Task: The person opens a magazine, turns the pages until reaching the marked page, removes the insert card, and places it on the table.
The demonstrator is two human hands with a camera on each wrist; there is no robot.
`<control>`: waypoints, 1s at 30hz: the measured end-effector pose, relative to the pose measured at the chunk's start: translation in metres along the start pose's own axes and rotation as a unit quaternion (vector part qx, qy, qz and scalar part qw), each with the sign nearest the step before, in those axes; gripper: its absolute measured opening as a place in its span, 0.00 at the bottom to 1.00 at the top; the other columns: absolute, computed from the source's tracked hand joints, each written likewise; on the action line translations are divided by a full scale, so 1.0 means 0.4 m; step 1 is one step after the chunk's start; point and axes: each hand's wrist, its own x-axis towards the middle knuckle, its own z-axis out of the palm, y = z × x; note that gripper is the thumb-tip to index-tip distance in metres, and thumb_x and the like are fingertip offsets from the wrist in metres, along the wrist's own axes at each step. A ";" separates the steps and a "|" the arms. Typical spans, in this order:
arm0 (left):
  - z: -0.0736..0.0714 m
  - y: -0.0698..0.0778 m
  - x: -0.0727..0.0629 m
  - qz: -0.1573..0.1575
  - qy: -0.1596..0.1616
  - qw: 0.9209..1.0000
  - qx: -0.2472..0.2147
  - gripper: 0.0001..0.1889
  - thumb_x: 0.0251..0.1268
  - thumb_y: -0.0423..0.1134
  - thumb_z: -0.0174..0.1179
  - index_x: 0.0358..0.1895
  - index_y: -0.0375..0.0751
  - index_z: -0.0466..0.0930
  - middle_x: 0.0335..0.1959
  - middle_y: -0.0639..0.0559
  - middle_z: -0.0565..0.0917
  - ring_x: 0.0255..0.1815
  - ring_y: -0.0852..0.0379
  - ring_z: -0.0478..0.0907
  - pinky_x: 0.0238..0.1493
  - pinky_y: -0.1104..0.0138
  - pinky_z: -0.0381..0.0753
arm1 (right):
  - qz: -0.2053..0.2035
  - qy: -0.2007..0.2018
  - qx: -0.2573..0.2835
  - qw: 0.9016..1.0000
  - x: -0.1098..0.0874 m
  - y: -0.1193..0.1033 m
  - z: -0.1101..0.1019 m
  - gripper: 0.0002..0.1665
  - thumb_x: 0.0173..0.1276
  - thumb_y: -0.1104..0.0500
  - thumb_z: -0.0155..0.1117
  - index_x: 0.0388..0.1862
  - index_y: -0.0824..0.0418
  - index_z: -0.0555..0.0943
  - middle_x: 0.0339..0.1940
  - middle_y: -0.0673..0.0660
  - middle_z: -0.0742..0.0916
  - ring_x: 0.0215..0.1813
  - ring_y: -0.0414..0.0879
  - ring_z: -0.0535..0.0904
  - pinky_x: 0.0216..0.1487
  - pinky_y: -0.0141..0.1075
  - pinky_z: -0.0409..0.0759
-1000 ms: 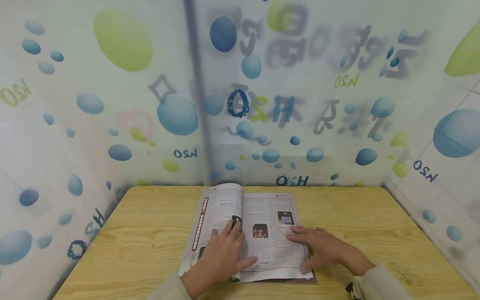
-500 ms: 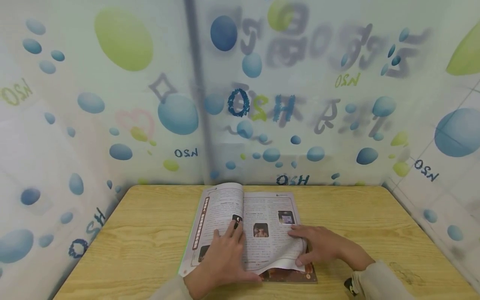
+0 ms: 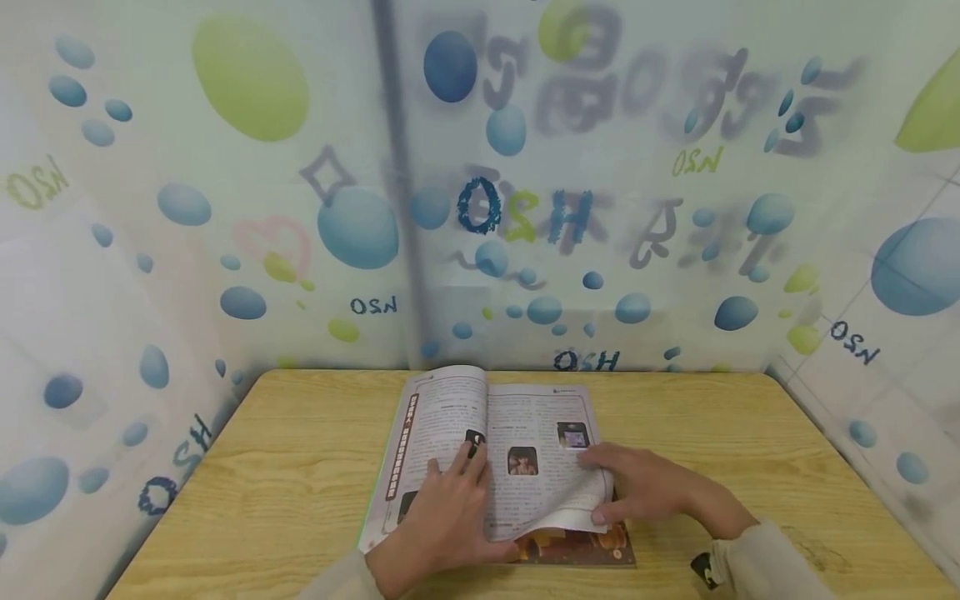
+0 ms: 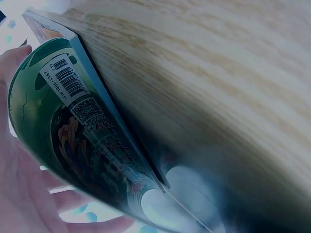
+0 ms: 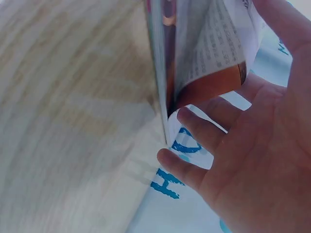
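Note:
A magazine (image 3: pixel 540 417) lies spread on the wooden table, its left side bulging up at the spine. My left hand (image 3: pixel 446 508) rests on the left page with fingers spread, thumb reaching over the bottom of the right side. In the left wrist view the green back cover (image 4: pixel 73 116) with a barcode curves up off the table. My right hand (image 3: pixel 648 487) holds the lower outer corner of the right page (image 3: pixel 551 492) between thumb and fingers. That corner is lifted and bent, and a dark reddish page (image 3: pixel 573 547) shows under it. In the right wrist view the lifted page (image 5: pixel 211 63) curls beside my fingers.
The wooden table (image 3: pixel 300 467) extends to both sides of the magazine. Behind it and at each side stand pale wall sheets (image 3: pixel 247 192) printed with blue and green drops. A small dark object (image 3: pixel 703 571) shows at the right sleeve cuff.
My right hand has lifted the right page's lower corner and drawn it up and inward, uncovering more of the reddish page below. The left hand slid its thumb slightly and otherwise stayed put.

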 end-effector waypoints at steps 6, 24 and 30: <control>-0.004 -0.003 0.000 0.021 0.033 0.999 -0.020 0.46 0.53 0.76 0.54 0.67 0.46 0.72 0.67 0.42 0.75 0.65 0.43 0.73 0.48 0.43 0.80 | 0.002 -0.003 0.059 0.998 -0.015 -0.004 -0.023 0.48 0.65 0.37 0.66 0.74 0.64 0.66 0.73 0.69 0.70 0.73 0.69 0.64 0.67 0.66 0.62; -0.026 0.000 0.006 0.224 0.130 0.966 0.018 0.43 0.62 0.56 0.66 0.78 0.59 0.56 0.81 0.52 0.52 0.80 0.53 0.50 0.73 0.49 0.60 | 0.030 0.027 0.169 0.985 -0.020 -0.012 -0.038 0.35 0.84 0.46 0.29 0.78 0.67 0.58 0.77 0.70 0.63 0.76 0.70 0.55 0.69 0.68 0.55; -0.031 0.002 0.005 0.254 0.124 0.955 0.090 0.37 0.65 0.55 0.63 0.76 0.61 0.62 0.80 0.54 0.55 0.81 0.53 0.46 0.76 0.47 0.50 | 0.046 0.076 0.143 0.986 -0.013 0.002 -0.031 0.34 0.84 0.46 0.34 0.81 0.62 0.52 0.79 0.66 0.60 0.78 0.67 0.52 0.71 0.66 0.54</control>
